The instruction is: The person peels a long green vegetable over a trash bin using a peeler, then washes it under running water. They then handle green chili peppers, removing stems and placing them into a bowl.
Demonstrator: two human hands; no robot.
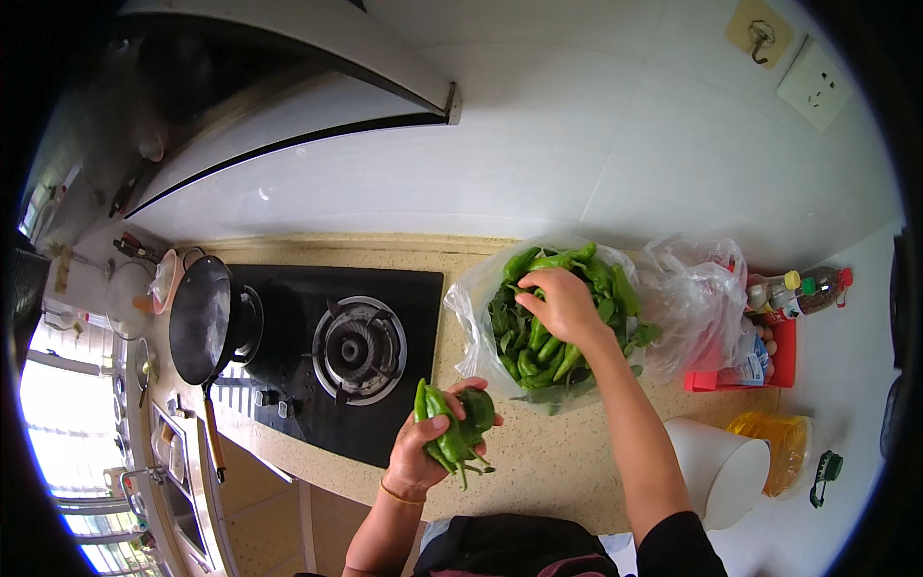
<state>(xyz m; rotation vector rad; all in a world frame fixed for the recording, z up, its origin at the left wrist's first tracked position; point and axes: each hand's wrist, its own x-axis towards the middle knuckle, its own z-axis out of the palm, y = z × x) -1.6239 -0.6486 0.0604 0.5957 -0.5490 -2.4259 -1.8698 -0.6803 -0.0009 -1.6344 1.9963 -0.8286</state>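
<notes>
My left hand [423,452] is closed around several long green peppers [445,423], held over the counter's front edge beside the stove. Their thin stems point down toward me. A clear plastic bag [469,300] lies open on the counter to the right of the stove, filled with more green peppers [548,361] and some dark green leaves. My right hand [561,303] reaches into the bag from the right. Its thumb and fingers are pinched on a green pepper at the top of the pile, most of which the hand hides.
The black stove [288,327] has a burner [359,350]; a wok [200,322] sits at its left. A crumpled clear bag [687,308], red tray [735,380] with eggs, bottles [822,288], white bin [721,471] and oil jug [774,447] stand right. A range hood [288,58] hangs upper left.
</notes>
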